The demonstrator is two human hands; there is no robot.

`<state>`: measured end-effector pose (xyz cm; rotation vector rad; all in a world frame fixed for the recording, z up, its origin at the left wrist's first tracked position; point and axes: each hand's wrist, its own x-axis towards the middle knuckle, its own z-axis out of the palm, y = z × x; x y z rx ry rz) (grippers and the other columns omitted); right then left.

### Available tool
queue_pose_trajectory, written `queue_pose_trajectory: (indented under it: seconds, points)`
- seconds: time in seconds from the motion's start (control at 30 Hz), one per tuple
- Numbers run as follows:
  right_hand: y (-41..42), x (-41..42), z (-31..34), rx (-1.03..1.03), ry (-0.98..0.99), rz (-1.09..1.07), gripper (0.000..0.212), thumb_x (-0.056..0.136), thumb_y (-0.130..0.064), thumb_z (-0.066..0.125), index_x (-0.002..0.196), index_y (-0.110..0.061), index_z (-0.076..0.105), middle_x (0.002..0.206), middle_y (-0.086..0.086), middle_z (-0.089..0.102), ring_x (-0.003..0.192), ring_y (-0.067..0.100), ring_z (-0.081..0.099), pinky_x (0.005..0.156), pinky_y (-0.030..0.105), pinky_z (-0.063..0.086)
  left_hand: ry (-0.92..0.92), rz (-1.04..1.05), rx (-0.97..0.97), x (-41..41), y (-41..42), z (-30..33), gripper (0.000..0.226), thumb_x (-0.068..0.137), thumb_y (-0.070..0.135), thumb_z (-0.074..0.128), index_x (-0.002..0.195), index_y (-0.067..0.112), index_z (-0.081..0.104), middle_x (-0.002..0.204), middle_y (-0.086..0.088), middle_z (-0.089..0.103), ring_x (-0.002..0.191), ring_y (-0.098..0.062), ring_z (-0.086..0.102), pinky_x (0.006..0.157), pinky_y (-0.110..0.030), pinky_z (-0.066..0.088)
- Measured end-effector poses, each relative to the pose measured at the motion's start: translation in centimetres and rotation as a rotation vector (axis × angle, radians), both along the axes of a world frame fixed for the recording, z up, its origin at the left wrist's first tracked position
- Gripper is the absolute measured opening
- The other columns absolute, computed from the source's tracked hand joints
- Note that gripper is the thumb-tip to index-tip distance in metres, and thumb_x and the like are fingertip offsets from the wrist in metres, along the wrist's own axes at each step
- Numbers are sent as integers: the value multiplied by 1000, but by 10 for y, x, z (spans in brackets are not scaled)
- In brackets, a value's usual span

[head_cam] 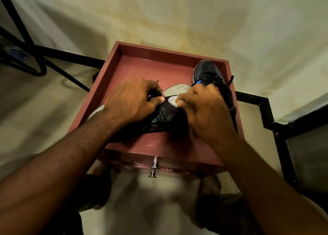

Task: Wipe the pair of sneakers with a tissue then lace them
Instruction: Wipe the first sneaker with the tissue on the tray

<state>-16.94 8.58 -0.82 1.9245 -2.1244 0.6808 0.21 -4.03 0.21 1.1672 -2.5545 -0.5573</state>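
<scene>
Sneakers sit in the red tray [113, 60]: one [166, 115] at centre under both hands, the other [207, 71] in the far right corner. Left hand [131, 101] pinches a black lace [154, 92]; right hand [207, 108] grips the upper. Lacing appears under way; next, thread the following eyelet.

Tray [113, 60]: painted wood look, reddish-brown, smooth, faint sheen on floor.
Knob [154, 167] at front: polished metal, shiny.
Far sneaker [204, 69]: dark knit mesh cloth, matt; white rubbery sole edge.
Near sneaker [168, 114]: dark fabric, matt, pale sole.
Floor [177, 12]: smooth, stained, dull.
</scene>
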Motion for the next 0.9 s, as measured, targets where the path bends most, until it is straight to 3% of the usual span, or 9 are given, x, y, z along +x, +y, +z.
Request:
queue_pose_trajectory:
  seconds: [0.1,0.2,0.27,0.47,0.57,0.67,0.77,0.83,0.9]
  points:
    - [2,-9,0,-39,-76,-42,11,97,-22,69,101,-18,78,92,3,62,88,26,53,76,43,48,-18,3,-3,0,1,-1,20,94,52,66,108,40,73,104,14,75,92,-13,70,76,-31,55]
    - [4,21,-10,39,-84,131,8,94,-13,70,98,-15,77,92,3,61,87,26,53,74,41,48,-21,-1,-5,0,3,-1,19,93,54,66,105,40,73,101,13,74,90,-13,69,78,-36,60]
    - [2,21,-10,40,-10,148,8,93,-14,71,99,-16,76,93,3,63,85,26,54,71,42,49,-12,-3,11,1,2,0,20,93,54,66,106,40,73,101,14,74,91,-12,69,79,-36,59]
    - [5,-35,-6,-65,44,-232,15,95,-18,69,103,-10,80,94,10,67,88,31,55,77,41,50,-10,3,25,3,0,-1,22,93,53,65,109,40,73,100,14,75,90,-13,70,80,-37,60]
    - [5,-9,-10,-84,-150,-104,13,97,-15,68,104,-10,78,97,7,65,92,25,57,81,35,48,-15,5,37,0,0,1,20,94,52,66,108,39,73,100,14,75,91,-13,70,82,-37,60]
    - [4,14,-9,-19,-74,96,10,97,-14,69,104,-13,76,95,3,63,88,20,52,75,34,47,-4,-4,49,2,-1,2,20,94,52,66,108,39,73,99,14,75,90,-10,70,80,-35,59]
    - [0,-14,-2,-138,16,-81,7,92,-8,74,98,-9,78,92,9,67,83,30,59,73,36,48,5,-40,64,5,-3,3,23,97,50,65,112,36,72,104,14,74,95,-8,69,80,-30,56]
    - [3,-45,8,-183,-130,-242,10,94,-12,71,100,-13,79,97,9,67,89,27,62,75,29,43,-19,-51,68,12,-6,5,27,97,52,65,114,33,72,106,13,74,96,-7,68,79,-26,53]
    - [10,-61,17,-209,-365,-344,11,96,-21,70,103,-21,78,100,4,67,89,2,63,73,10,41,-55,-51,66,21,-9,7,32,94,56,67,114,32,72,108,13,74,96,-7,67,78,-25,52]
